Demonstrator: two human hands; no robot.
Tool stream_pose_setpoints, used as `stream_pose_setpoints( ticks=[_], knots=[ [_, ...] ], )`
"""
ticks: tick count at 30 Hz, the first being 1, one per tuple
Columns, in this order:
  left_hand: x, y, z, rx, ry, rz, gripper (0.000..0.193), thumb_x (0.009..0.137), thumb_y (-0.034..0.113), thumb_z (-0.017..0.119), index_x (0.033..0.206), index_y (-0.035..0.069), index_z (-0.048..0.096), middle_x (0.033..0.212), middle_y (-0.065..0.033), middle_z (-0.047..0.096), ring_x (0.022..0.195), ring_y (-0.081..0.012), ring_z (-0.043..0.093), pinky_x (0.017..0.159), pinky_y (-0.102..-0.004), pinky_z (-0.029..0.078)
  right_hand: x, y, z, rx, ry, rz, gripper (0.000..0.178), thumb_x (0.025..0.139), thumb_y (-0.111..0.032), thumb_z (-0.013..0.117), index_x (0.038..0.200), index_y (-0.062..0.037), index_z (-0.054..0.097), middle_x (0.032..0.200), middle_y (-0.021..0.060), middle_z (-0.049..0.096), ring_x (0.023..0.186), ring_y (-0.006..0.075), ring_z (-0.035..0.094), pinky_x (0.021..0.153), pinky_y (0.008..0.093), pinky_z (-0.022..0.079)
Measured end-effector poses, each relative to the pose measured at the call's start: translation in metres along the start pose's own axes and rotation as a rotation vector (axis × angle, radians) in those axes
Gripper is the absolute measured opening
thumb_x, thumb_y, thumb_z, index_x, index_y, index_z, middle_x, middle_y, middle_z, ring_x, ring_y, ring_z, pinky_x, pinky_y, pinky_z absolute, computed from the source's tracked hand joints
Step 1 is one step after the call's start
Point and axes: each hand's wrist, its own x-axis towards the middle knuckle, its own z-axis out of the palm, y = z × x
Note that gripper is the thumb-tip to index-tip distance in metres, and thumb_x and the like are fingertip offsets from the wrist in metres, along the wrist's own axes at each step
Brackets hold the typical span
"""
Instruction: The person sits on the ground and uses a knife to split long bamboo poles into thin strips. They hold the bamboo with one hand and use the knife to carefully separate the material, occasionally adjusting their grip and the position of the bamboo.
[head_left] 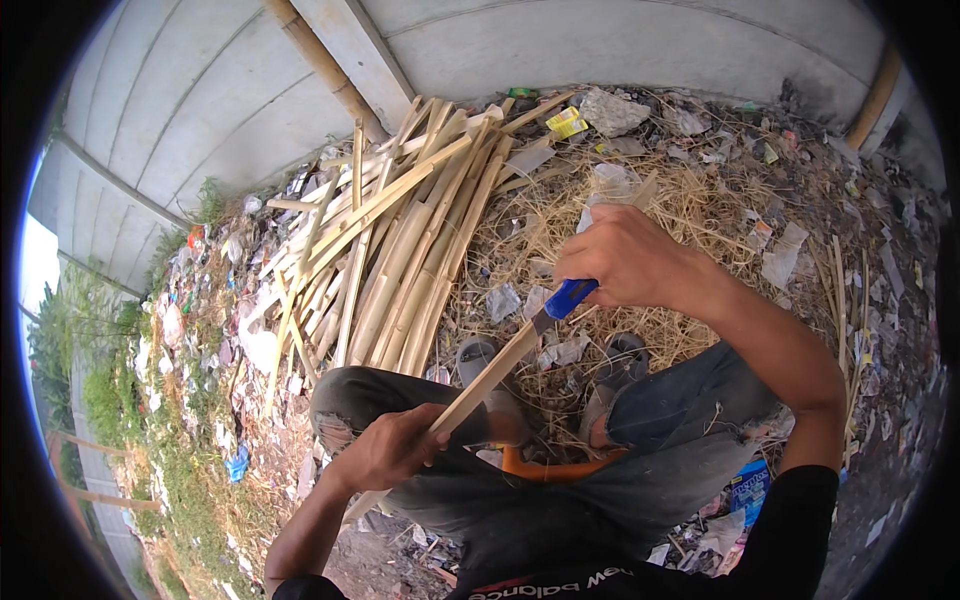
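A pale split bamboo strip slants across my lap. My left hand is closed round its lower part, by my left knee, and the tail of the strip runs on below the wrist. Farther up, my right hand grips a blue-handled utility knife. The knife's dark blade lies against the strip just below that hand. A pale piece sticks out beyond the right knuckles; whether it belongs to the same strip I cannot tell.
A large pile of bamboo strips lies ahead to the left. Straw-like shavings and litter cover the ground in front of my feet. An orange curved object lies between my legs. Behind stands a grey concrete wall with bamboo poles.
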Motion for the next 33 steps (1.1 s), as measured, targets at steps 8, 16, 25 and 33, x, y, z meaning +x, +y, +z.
stream_pose_setpoints(
  ticks=[8, 16, 25, 33],
  knots=[
    [0.057, -0.027, 0.048, -0.789, 0.113, 0.048, 0.057, 0.108, 0.052, 0.034, 0.126, 0.0, 0.051, 0.079, -0.0064, 0.054, 0.06, -0.0141, 0.053, 0.051, -0.0278, 0.047, 0.003, -0.006, 0.007, -0.032, 0.341, 0.29, 0.029, 0.075, -0.018, 0.079, 0.095, -0.0044, 0.065, 0.081, 0.0098, 0.066, 0.069, 0.0296, 0.067, 0.057, 0.0408, 0.051],
    [0.108, 0.003, 0.054, -0.755, 0.234, 0.018, 0.054, 0.109, 0.05, 0.036, 0.118, 0.001, 0.057, 0.081, -0.0052, 0.058, 0.062, -0.0129, 0.057, 0.054, -0.0277, 0.051, 0.0, -0.024, 0.033, 0.49, -0.063, 0.443, 0.034, 0.101, -0.031, 0.056, 0.099, 0.0029, 0.051, 0.07, 0.0232, 0.061, 0.068, 0.0449, 0.063, 0.065, 0.0497, 0.048],
    [0.115, -0.009, 0.05, -0.751, 0.341, 0.025, 0.025, 0.109, 0.028, 0.045, 0.103, 0.005, 0.053, 0.079, -0.0007, 0.058, 0.062, -0.0081, 0.055, 0.055, -0.0252, 0.047, 0.009, -0.051, 0.052, 0.46, -0.398, 0.371, 0.048, 0.104, -0.045, 0.049, 0.101, 0.0007, 0.063, 0.084, 0.0262, 0.068, 0.082, 0.0475, 0.066, 0.075, 0.0552, 0.051],
    [0.111, -0.018, 0.053, -0.777, 0.33, 0.057, 0.018, 0.102, 0.014, 0.052, 0.113, 0.001, 0.057, 0.082, -0.0026, 0.062, 0.065, -0.0082, 0.059, 0.057, -0.024, 0.049, 0.01, -0.062, 0.061, 0.44, -0.316, 0.337, 0.054, 0.102, -0.048, 0.049, 0.087, 0.0001, 0.068, 0.075, 0.025, 0.068, 0.074, 0.0468, 0.067, 0.068, 0.0546, 0.053]
  ],
)
